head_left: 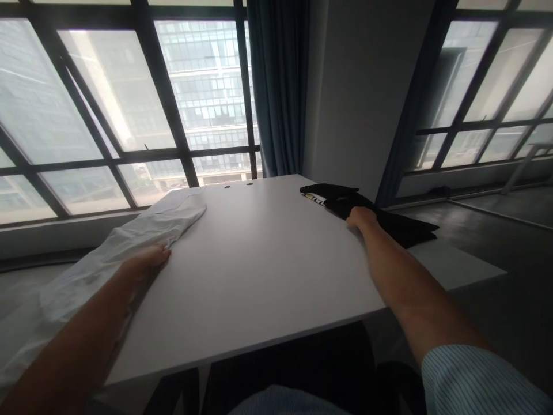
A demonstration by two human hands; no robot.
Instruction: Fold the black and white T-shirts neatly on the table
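A white, crumpled garment (133,230) lies along the left side of the white table (259,259), part of it hanging past the edge. My left hand (149,258) is closed on its right edge, with the fingertips partly hidden in the cloth. On the right side of the table rests a folded black garment (389,222) with a strip of white and yellow print at its far left. My right hand (362,218) is on the black garment's near edge, fingers curled and closed against the cloth.
Two small dark round spots (227,187) show near the table's far edge. Behind it stand large windows (199,75), a dark blue curtain (279,86) and a grey pillar (363,86). A dark chair (294,363) is under the near edge. A white metal frame (518,167) stands at right.
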